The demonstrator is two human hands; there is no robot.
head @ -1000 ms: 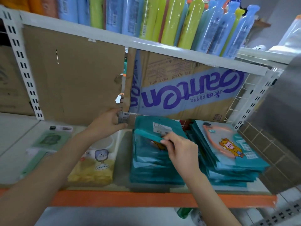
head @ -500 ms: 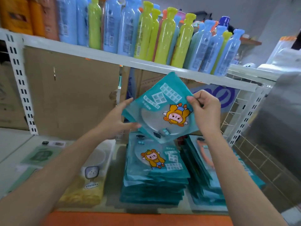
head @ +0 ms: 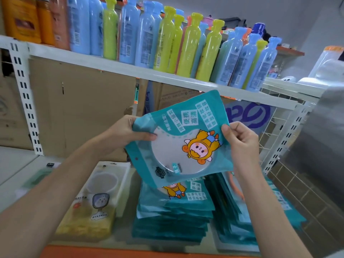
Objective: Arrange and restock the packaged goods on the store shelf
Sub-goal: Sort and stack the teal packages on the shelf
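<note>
Lower shelf [head: 124, 233], bearing two teal stacks [head: 173, 220] of packaged goods side by side. Above the left-hand stack and clear of it, a single pouch [head: 186, 142], tilted, printed face to the camera. Left hand [head: 121, 135] pinching its left edge, right hand [head: 242, 140] pinching its right edge.

The teal pouch [head: 178, 138] reads "便携高清" and, seemingly, "MIRROR".

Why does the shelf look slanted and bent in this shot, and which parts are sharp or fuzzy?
Head view: the wide-angle lens tilts and bows the upper shelf and fans the bottles outward; the held teal packet is sharpest, its print readable; the yellow packet at lower left and the teal stack look soft; lighting is even, with mild sheen on the bottles.
</note>
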